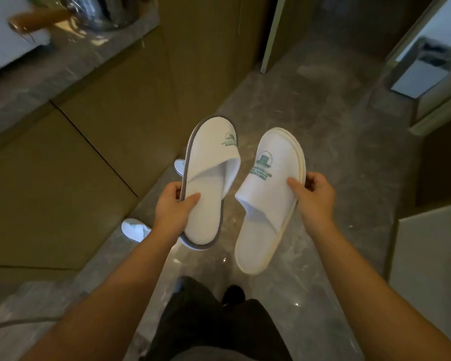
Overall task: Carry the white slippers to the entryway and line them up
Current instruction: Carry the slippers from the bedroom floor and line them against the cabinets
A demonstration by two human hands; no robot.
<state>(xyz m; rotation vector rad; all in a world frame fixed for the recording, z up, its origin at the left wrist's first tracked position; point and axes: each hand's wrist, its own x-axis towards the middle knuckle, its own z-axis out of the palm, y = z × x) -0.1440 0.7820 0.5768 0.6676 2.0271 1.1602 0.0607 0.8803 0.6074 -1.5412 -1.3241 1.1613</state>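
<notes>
Nearest, my dark trousers (214, 324). Left hand (173, 204) pinches the grey-trimmed slipper (208, 178) at its side edge; right hand (314, 196) pinches the cream-trimmed slipper (268, 199) likewise, both above the marble floor (336, 152). Light, soft, floppy: I judge side-edge grips best. Two more slippers (134, 229) lie along the cabinet (63, 165).
</notes>
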